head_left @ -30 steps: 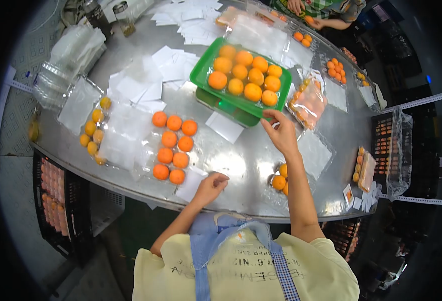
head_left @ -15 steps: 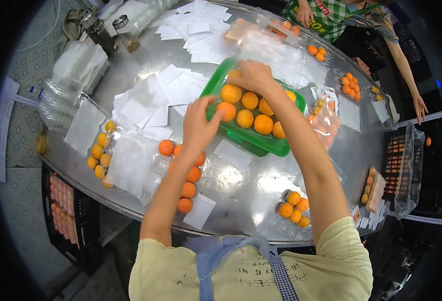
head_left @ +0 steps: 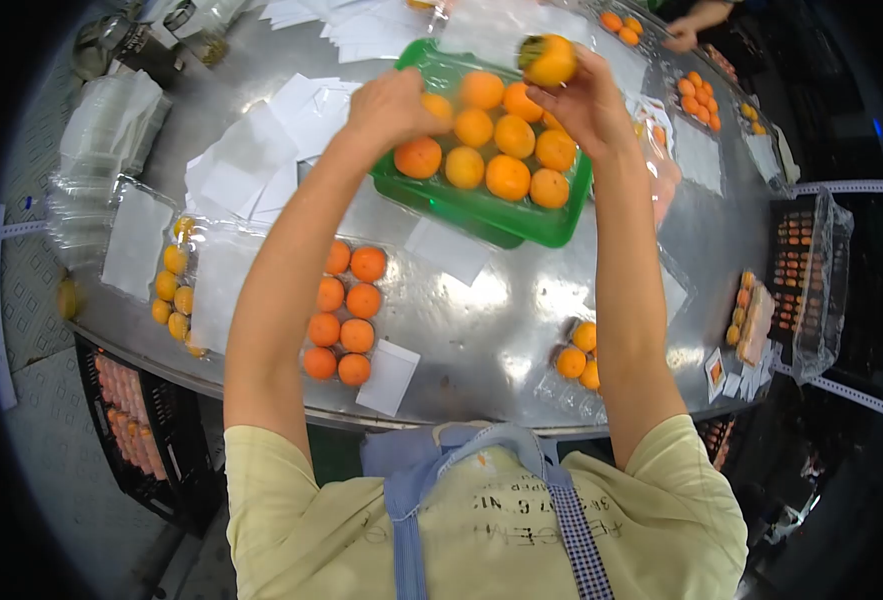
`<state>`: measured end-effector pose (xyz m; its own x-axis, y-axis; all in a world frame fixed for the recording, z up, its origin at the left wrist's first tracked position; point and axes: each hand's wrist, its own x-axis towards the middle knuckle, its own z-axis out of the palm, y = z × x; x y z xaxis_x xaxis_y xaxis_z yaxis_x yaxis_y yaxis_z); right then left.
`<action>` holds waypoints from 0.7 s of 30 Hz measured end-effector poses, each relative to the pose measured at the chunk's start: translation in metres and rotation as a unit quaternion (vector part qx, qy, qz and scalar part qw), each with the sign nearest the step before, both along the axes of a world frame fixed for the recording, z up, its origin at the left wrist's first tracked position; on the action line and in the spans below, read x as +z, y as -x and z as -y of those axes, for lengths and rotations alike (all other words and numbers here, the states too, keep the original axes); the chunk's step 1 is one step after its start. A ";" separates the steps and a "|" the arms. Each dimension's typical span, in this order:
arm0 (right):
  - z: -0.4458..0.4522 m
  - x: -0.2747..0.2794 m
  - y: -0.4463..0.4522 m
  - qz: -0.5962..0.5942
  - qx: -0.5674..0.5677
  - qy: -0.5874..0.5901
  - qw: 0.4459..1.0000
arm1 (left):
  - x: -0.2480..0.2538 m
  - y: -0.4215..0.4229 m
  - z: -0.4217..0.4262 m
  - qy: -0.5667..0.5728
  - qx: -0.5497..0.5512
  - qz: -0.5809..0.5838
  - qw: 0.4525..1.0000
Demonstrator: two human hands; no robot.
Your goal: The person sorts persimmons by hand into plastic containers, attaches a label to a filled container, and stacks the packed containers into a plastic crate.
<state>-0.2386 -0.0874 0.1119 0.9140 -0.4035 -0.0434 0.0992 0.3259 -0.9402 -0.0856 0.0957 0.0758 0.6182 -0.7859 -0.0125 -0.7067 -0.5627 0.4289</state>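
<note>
My right hand (head_left: pixel 593 105) holds a persimmon (head_left: pixel 551 62) above the right rear of a green plastic basket (head_left: pixel 556 230), its dark green leafy cap facing left. Several orange persimmons (head_left: pixel 508 178) lie in rows in the basket. At the basket's left end, my left hand (head_left: pixel 393 108) is closed with its thumb against another persimmon (head_left: pixel 437 107); its fingertips are partly hidden. Left of the basket, beside my left forearm, more orange persimmons (head_left: pixel 358 335) sit in paired rows in a clear tray.
Yellow fruit (head_left: pixel 175 262) fills a clear tray at left, near stacked clear trays (head_left: pixel 111 150). White paper sheets (head_left: pixel 251 160) spread behind. A small tray of fruit (head_left: pixel 571 362) sits by my right forearm. Another person's hand (head_left: pixel 683 35) shows at top right.
My right hand has lifted a persimmon out of the basket and moved right. My left hand has stayed at the basket's left end. The whole view has shifted.
</note>
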 end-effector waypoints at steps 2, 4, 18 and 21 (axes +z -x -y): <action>-0.010 -0.005 0.047 0.039 -0.010 -0.128 0.991 | -0.010 -0.002 -0.001 0.038 0.005 0.013 0.999; -0.025 -0.010 0.098 0.028 -0.034 -0.209 0.977 | -0.025 -0.010 -0.005 0.113 0.015 0.018 0.993; -0.204 -0.089 0.328 -0.170 0.007 -0.349 0.922 | -0.009 0.279 -0.101 0.111 -0.246 -0.388 0.881; -0.201 -0.094 0.351 -0.237 0.035 -0.251 0.938 | -0.008 0.321 -0.099 0.074 -0.275 -0.351 0.892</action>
<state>-0.5894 0.1134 0.0176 0.7671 -0.1628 -0.6206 -0.3300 0.7294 -0.5993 -0.4066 0.1947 0.0674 0.0197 -0.9931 -0.1159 -0.3865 -0.1144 0.9152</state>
